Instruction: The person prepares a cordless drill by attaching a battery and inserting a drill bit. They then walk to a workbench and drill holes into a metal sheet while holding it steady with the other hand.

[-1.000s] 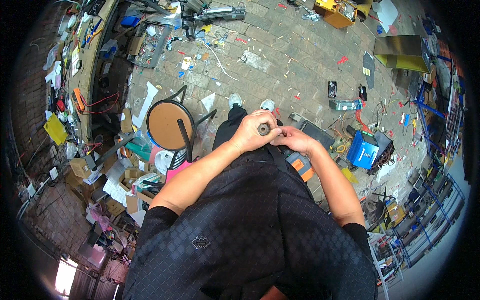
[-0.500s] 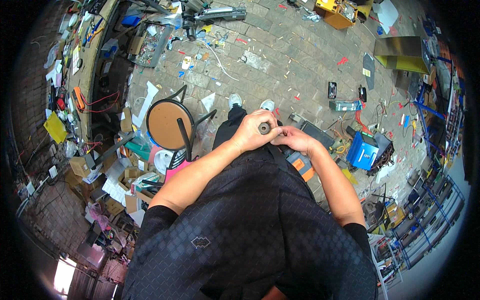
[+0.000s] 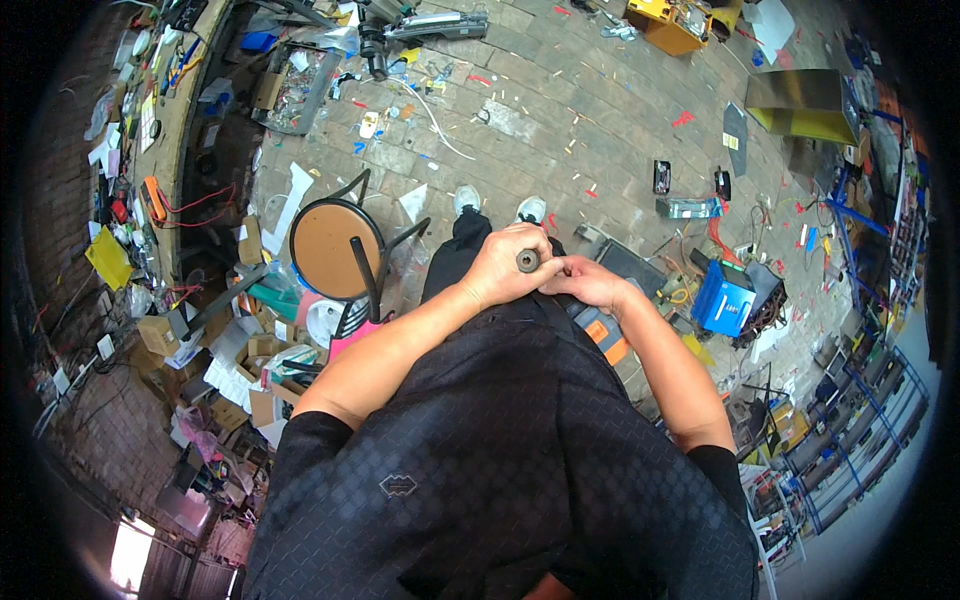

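My left hand [image 3: 502, 268] is wrapped round a brownish-grey cylinder [image 3: 527, 260] in front of my waist. Its round end, with a darker hollow in the middle, points up out of the fist; the rest of it is hidden by the fingers. Close against the left thumb, my right hand [image 3: 594, 284] has its fingertips pressed together. Whatever may be between those fingertips is too small or too hidden to make out.
A round brown-topped stool [image 3: 337, 248] stands at my left, near a cluttered workbench [image 3: 205, 85]. To the right lie a blue box [image 3: 724, 300] and an orange-and-grey case [image 3: 606, 340]. Scraps and cables litter the paved floor [image 3: 540, 90]. A metal box [image 3: 800, 100] stands far right.
The cylinder's end has tilted slightly within my left hand. Both hands stay together in nearly the same place, and the view has shifted a little.
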